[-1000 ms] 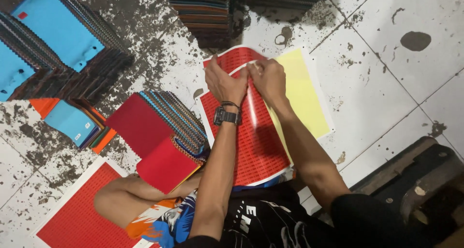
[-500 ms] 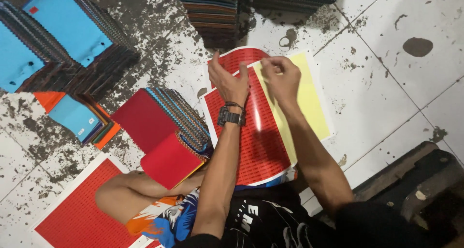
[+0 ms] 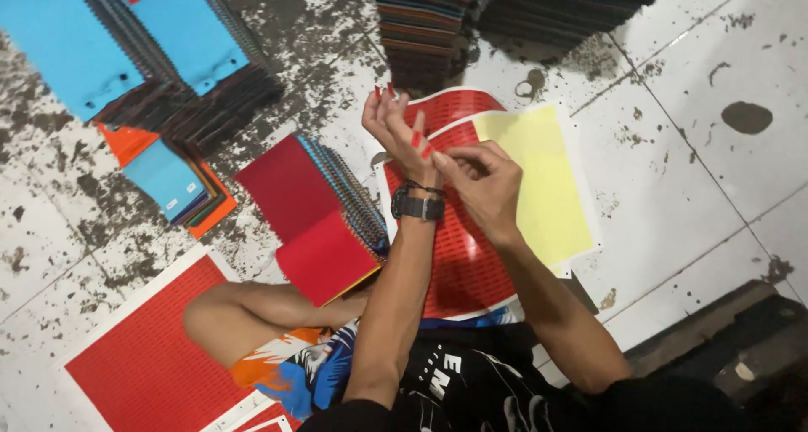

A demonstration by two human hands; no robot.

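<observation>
I see the red sticker sheet point(image 3: 467, 259) flat on the tiled floor at frame centre, beside a yellow backing sheet point(image 3: 539, 179). My left hand point(image 3: 396, 129) is spread open, small red stickers point(image 3: 417, 140) stuck on it; right hand point(image 3: 480, 179) pinches one.

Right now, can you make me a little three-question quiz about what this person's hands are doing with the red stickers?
1. True or false: small red stickers cling to the left hand.
2. Which colour is the bare backing sheet beside the red sticker sheet? A blue, B yellow, C green.
3. What is worn on the left wrist?

Key:
1. True; the right hand touches them.
2. B, yellow.
3. A dark wristwatch.
</observation>
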